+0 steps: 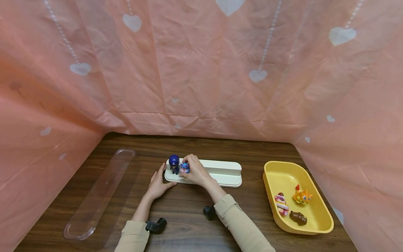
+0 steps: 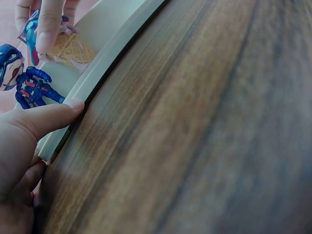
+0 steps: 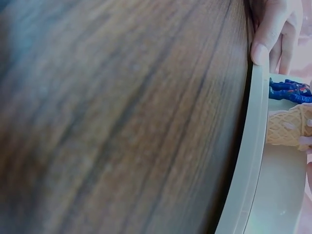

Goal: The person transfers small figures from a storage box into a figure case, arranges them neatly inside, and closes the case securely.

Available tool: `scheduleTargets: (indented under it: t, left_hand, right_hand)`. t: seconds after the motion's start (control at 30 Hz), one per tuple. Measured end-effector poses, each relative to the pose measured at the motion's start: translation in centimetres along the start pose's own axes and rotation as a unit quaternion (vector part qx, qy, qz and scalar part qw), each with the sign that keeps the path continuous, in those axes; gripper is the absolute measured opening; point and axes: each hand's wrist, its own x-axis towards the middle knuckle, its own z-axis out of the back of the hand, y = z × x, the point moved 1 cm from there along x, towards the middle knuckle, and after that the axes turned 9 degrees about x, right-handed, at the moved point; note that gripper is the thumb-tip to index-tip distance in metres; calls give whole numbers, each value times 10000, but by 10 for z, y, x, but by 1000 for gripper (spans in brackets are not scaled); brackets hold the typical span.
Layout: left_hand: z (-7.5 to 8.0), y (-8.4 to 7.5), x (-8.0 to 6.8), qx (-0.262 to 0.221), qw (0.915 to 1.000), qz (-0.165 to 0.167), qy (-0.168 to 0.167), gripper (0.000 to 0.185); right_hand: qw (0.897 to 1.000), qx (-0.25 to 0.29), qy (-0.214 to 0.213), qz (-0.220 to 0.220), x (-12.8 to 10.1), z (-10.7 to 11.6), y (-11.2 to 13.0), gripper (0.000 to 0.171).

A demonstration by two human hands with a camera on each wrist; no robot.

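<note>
A long white two-step display stand [image 1: 224, 180] lies on the dark wooden table. My left hand [image 1: 157, 186] holds its left end, the thumb on the front rim and the fingers round the end. At that end stands a superhero figurine [image 1: 174, 164] with a dark blue helmet marked with an A. Just right of it, my right hand [image 1: 196, 171] pinches a blue figurine [image 1: 184, 168] with pink parts. Its waffle-cone base [image 2: 73, 48] shows in the left wrist view, right over the lower step.
To the right stands a yellow tub [image 1: 283, 166] holding an orange figurine [image 1: 303, 197], a pink figurine [image 1: 281, 204] and a brown figurine [image 1: 298, 218]. A clear plastic cover [image 1: 102, 192] lies at left. Pink heart-printed cloth [image 1: 201, 87] hangs behind and at both sides.
</note>
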Motion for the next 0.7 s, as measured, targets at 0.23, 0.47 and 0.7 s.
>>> scheduleTargets:
  t: [0.23,0.47,0.7]
  left_hand:
    - [0,-1,0,9,10000,-34,-44,99]
    - [0,-1,0,-15,10000,39,6,99]
    - [0,0,0,-30,10000,18,-20,99]
  right_hand:
    - [10000,-1,25,-32,-1,3,1,52]
    - [9996,81,162,-221,-1,9,0,58]
    - [9997,-35,178,-166,-2,16,4,56]
